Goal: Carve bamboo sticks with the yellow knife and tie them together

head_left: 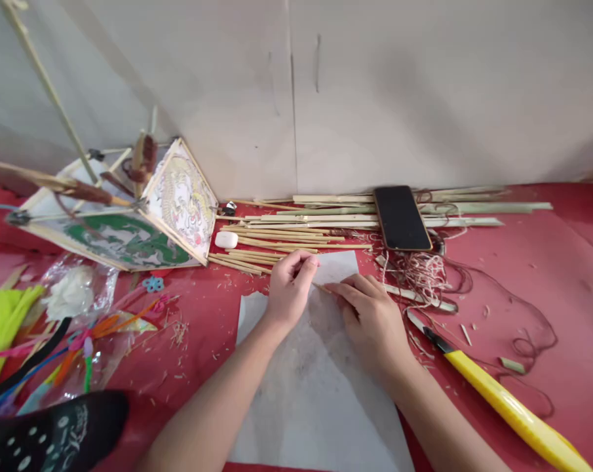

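A pale sheet of paper (296, 393) lies on the red surface under both hands. My left hand (292, 288) is over its upper part, thumb and index finger pinched together; what is between them, if anything, is too small to tell. To its right, my right hand (369, 314) has its fingers closed on a short thin stick (322, 287), whose tip points toward my left hand. Several thin bamboo sticks (286, 239) lie behind my hands, beside a small white case (226, 240).
A stick-framed paper lantern (129, 236) stands at the left, with colourful pipe cleaners (87, 344) in front. A black phone (402, 218) rests on bamboo strips near the white wall. Tangled string (421, 275) and a yellow cutter (512, 406) lie at the right.
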{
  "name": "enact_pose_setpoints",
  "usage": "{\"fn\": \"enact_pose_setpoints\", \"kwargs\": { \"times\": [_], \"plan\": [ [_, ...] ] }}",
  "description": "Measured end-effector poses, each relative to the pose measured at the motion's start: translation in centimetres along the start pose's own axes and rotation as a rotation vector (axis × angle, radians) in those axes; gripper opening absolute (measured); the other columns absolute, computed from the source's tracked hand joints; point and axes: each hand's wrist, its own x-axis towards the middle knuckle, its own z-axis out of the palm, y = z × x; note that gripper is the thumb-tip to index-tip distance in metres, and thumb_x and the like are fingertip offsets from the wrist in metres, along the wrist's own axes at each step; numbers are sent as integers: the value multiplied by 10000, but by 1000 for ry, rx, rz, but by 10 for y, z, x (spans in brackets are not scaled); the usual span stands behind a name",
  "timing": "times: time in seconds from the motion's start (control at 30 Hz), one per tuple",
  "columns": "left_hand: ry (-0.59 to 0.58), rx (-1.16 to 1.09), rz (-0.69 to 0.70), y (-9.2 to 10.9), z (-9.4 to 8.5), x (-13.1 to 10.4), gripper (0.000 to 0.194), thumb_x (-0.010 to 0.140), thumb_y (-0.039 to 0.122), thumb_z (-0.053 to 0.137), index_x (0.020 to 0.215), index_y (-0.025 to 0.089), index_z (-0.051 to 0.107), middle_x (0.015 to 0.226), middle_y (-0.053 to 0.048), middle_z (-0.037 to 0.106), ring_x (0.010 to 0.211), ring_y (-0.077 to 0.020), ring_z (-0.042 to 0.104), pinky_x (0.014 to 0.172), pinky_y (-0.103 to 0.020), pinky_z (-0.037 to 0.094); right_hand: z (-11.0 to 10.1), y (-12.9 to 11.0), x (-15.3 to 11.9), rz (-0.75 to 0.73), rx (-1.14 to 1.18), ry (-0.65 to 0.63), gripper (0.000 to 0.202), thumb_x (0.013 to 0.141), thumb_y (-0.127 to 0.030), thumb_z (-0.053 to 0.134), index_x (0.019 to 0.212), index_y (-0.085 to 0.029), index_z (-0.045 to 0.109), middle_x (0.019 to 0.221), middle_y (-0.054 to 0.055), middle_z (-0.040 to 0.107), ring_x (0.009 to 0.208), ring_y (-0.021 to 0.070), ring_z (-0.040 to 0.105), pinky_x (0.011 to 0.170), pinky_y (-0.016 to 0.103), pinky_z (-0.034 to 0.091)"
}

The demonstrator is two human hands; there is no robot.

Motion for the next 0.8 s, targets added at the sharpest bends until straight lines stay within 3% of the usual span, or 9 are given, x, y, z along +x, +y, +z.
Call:
{"fn": "enact_pose_setpoints", "kwargs": {
  "times": [0.3,0.47,0.57,0.7,0.8],
  "plan": [
    [-28,-61,47,1,-3,-1,239,936,331,552,769,173,620,646,25,493,604,-113,418,557,-255,309,-3,-6,1,-67,30,-108,441,863,-56,475,1099,-267,781,954,70,697,890,242,604,759,371,509],
    [-32,-93,56,1,-6,-2,245,929,325,537,743,179,599,659,19,496,620,-121,412,566,-265,305,-2,-9,2,22,-5,-37,405,869,-78,470,1075,-230,783,922,78,679,849,242,613,770,395,508],
    [-30,-101,54,2,-7,-3,245,924,332,536,742,180,599,665,16,500,630,-125,423,575,-265,316,-1,-9,2,-18,15,-91,420,869,-70,455,1073,-226,787,919,75,680,840,233,620,756,382,508],
    [-7,-146,42,1,-8,-2,241,915,340,546,751,176,611,690,5,532,638,-126,438,579,-258,331,0,-9,1,-1,-14,-19,436,859,-62,449,1072,-227,793,908,78,678,840,235,615,759,389,512],
    [31,-172,52,-1,-7,0,235,908,340,560,759,171,627,714,-4,564,656,-128,461,583,-250,344,-1,-10,0,-37,17,-57,459,860,-54,444,1088,-249,793,907,73,686,841,223,618,744,364,511]
  ]
}}
